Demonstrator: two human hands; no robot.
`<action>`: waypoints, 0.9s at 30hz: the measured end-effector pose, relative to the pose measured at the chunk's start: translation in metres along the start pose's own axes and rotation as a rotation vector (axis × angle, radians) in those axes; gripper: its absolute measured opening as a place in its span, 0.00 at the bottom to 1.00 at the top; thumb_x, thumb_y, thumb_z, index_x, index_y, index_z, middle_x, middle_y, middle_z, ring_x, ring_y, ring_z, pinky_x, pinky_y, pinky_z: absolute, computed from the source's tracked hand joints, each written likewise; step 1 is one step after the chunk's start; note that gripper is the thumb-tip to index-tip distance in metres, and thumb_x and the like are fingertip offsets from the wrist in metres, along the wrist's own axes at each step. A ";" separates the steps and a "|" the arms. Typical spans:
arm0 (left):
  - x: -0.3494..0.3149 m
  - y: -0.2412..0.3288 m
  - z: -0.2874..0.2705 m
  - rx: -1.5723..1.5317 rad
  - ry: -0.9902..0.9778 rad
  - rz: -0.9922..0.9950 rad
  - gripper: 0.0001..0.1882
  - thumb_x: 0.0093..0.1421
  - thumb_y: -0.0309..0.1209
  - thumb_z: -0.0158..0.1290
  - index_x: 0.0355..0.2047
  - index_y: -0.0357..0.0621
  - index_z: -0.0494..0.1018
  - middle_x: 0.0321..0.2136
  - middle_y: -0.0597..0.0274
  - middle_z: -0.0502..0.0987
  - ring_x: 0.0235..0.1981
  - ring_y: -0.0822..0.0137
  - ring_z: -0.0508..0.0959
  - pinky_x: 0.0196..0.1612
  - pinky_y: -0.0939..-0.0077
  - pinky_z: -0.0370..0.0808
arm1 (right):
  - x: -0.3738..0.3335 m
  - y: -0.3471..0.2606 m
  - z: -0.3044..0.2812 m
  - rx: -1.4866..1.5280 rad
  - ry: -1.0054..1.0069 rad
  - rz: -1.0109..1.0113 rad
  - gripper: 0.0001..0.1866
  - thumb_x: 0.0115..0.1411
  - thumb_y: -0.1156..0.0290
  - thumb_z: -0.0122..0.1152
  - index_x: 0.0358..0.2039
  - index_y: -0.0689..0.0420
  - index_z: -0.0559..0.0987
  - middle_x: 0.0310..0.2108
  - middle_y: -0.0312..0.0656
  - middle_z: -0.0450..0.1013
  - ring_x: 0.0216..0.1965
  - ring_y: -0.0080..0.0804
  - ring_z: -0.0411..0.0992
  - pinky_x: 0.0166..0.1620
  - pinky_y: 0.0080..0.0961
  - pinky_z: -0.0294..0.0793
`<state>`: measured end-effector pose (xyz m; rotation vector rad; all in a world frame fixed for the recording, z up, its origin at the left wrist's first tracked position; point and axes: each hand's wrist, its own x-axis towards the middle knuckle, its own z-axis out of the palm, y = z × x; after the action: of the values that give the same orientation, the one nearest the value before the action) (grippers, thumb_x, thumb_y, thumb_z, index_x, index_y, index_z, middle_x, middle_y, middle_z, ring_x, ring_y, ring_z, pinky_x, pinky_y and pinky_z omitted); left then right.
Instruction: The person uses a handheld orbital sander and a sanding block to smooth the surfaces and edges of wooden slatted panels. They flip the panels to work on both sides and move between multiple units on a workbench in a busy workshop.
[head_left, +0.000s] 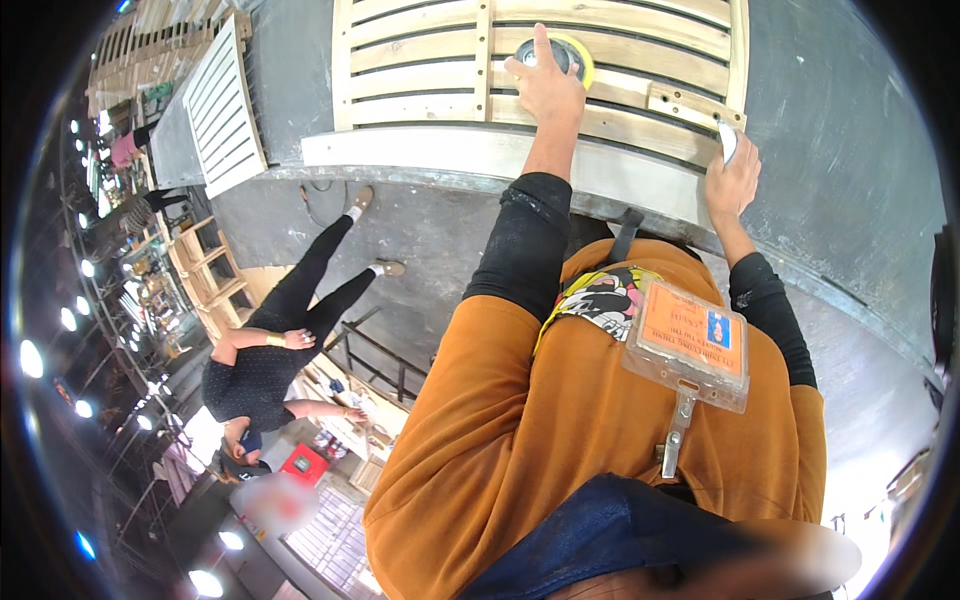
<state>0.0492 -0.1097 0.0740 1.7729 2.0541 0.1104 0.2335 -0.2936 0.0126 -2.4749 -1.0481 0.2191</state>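
A slatted pale-wood panel lies on the grey work table. My left hand rests on a round yellow-rimmed disc with a dark top, its fingers and thumb spread over it. The disc sits on the slats; its exact kind cannot be made out. At the panel's near right corner, my right hand is closed around a small white piece, mostly hidden by the fingers. Just beyond that hand, a short wooden block with dark holes lies across the slats.
A long white board runs along the near table edge. To the left, another slatted panel leans out past the table. A person in dark clothes stands on the left, near wooden shelving. The grey table extends to the right.
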 end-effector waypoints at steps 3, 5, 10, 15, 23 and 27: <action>-0.003 -0.010 -0.003 -0.001 0.056 -0.009 0.42 0.57 0.35 0.61 0.68 0.66 0.52 0.56 0.36 0.53 0.46 0.40 0.75 0.48 0.54 0.73 | 0.000 0.001 0.002 -0.006 0.005 -0.023 0.23 0.54 0.72 0.56 0.53 0.51 0.71 0.48 0.43 0.70 0.50 0.48 0.68 0.51 0.43 0.68; 0.000 -0.018 -0.006 -0.026 0.070 -0.028 0.41 0.56 0.35 0.61 0.68 0.65 0.53 0.55 0.34 0.54 0.45 0.40 0.75 0.48 0.55 0.73 | 0.000 0.002 0.003 -0.006 0.017 -0.040 0.22 0.55 0.72 0.56 0.53 0.51 0.71 0.48 0.43 0.70 0.50 0.49 0.68 0.51 0.43 0.68; 0.007 -0.038 -0.003 -0.066 0.110 -0.070 0.42 0.55 0.41 0.62 0.67 0.69 0.54 0.53 0.33 0.57 0.39 0.40 0.78 0.46 0.54 0.74 | -0.001 0.003 0.006 -0.008 0.027 -0.040 0.19 0.60 0.67 0.55 0.52 0.51 0.71 0.48 0.44 0.70 0.50 0.49 0.67 0.52 0.44 0.67; -0.007 -0.022 0.012 -0.053 0.143 -0.049 0.42 0.54 0.40 0.62 0.67 0.71 0.54 0.56 0.34 0.55 0.43 0.40 0.77 0.48 0.53 0.74 | 0.000 0.000 0.003 -0.003 -0.028 0.007 0.17 0.63 0.65 0.54 0.52 0.53 0.72 0.50 0.45 0.70 0.52 0.49 0.66 0.54 0.43 0.65; 0.013 -0.005 0.016 -0.221 0.108 -0.117 0.39 0.54 0.36 0.62 0.64 0.73 0.58 0.57 0.34 0.53 0.48 0.41 0.73 0.50 0.56 0.73 | 0.002 0.001 0.004 0.040 -0.036 0.010 0.20 0.64 0.62 0.52 0.55 0.53 0.70 0.52 0.45 0.68 0.54 0.49 0.65 0.55 0.46 0.65; 0.025 -0.026 0.010 -0.191 0.250 -0.159 0.40 0.52 0.35 0.63 0.65 0.69 0.59 0.55 0.30 0.55 0.46 0.40 0.74 0.50 0.56 0.72 | 0.002 0.004 0.005 0.042 -0.033 -0.020 0.20 0.64 0.61 0.51 0.55 0.53 0.70 0.52 0.45 0.68 0.54 0.49 0.65 0.55 0.46 0.65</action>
<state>0.0265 -0.0928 0.0502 1.5394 2.2637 0.4860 0.2356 -0.2932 0.0064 -2.4295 -1.0707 0.2739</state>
